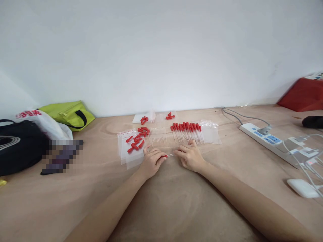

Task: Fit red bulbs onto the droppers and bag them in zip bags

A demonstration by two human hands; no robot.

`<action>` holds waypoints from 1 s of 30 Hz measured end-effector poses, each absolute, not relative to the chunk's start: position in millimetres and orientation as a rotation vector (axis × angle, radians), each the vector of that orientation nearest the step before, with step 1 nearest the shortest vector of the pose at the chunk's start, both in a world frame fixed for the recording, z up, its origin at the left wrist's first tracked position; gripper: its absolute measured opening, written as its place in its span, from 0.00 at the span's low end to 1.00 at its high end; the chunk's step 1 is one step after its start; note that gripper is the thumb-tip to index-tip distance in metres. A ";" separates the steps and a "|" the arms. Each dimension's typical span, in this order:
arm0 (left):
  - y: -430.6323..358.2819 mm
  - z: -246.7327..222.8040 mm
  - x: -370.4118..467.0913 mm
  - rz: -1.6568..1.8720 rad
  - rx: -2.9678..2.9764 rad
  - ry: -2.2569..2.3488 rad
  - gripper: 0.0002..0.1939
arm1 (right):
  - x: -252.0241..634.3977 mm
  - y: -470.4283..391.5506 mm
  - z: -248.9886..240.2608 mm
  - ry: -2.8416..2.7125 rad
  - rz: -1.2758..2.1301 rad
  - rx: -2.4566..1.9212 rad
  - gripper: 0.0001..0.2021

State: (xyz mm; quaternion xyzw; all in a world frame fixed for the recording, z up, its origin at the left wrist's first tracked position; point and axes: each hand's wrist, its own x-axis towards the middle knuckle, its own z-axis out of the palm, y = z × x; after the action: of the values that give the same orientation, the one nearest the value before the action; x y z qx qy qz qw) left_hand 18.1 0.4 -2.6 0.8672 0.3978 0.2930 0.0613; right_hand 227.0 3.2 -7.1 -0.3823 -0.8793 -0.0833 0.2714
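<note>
My left hand (151,162) pinches a red rubber bulb (164,156), its tip showing past the fingers. A thin clear tube (171,155) runs from that bulb to my right hand (189,156), whose fingers are closed on its other end. Just beyond my left hand, loose red bulbs (135,146) lie on clear plastic bags (123,154). A row of bare thin tubes (158,134) lies beyond the gap between my hands. Right of it, several tubes fitted with red bulbs (186,127) lie side by side, bulbs toward the wall.
More red bulbs (170,116) lie on bags near the wall. Another clear bag (211,131) is at the row's right end. A power strip (267,139) with cables and a white case (302,187) sit right. A yellow-green bag (67,114) and black bag (22,151) stand left.
</note>
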 end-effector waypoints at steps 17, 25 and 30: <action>-1.9 -2.5 20.8 0.855 2.693 1.113 0.10 | 213.3 -3.3 -16.2 -2.317 0.055 -1.053 0.12; 2.3 0.4 17.4 0.906 2.749 1.185 0.08 | 210.8 -5.2 -4.3 -2.390 0.033 -1.096 0.11; 8.9 -2.8 9.5 1.111 2.605 1.547 0.09 | 218.8 14.0 8.3 -2.305 -0.077 -1.372 0.11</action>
State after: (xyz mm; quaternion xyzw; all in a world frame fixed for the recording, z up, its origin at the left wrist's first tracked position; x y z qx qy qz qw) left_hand 9.5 8.9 -2.8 0.8065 0.4790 0.3439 -0.0425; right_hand 218.8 14.0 8.3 -0.4980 -0.8364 -0.0278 0.2270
